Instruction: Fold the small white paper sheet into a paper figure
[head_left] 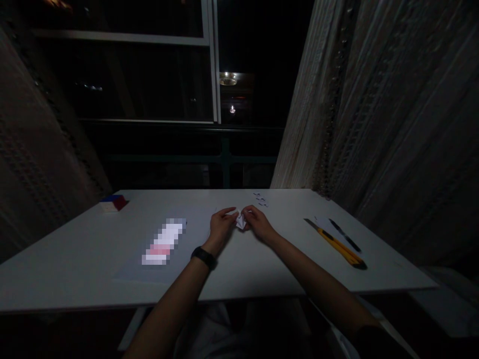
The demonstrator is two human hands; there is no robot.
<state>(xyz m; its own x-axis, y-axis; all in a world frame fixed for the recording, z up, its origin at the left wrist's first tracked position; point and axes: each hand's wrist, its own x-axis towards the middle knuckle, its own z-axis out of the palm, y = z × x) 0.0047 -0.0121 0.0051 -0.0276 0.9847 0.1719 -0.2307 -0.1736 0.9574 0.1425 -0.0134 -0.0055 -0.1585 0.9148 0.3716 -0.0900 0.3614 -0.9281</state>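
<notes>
Over the middle of the white table [258, 269], a small piece of folded white paper [241, 221] is pinched between both my hands. The fingers of my left hand [222, 227] close on its left side, and a dark band circles that wrist. My right hand [257, 223] grips the paper's right side with thumb and fingers bent. The creases fan out toward me, while my fingertips hide the upper edges. Just beyond my hands, several small paper bits with dark marks [261, 199] lie in a row.
A yellow utility knife [339, 247] with its blade out lies at right, beside a black pen [345, 235]. To the left, a phone with a lit, blurred screen [164, 242] rests on a paper sheet [130, 269]. A puzzle cube [113, 203] sits at the far left.
</notes>
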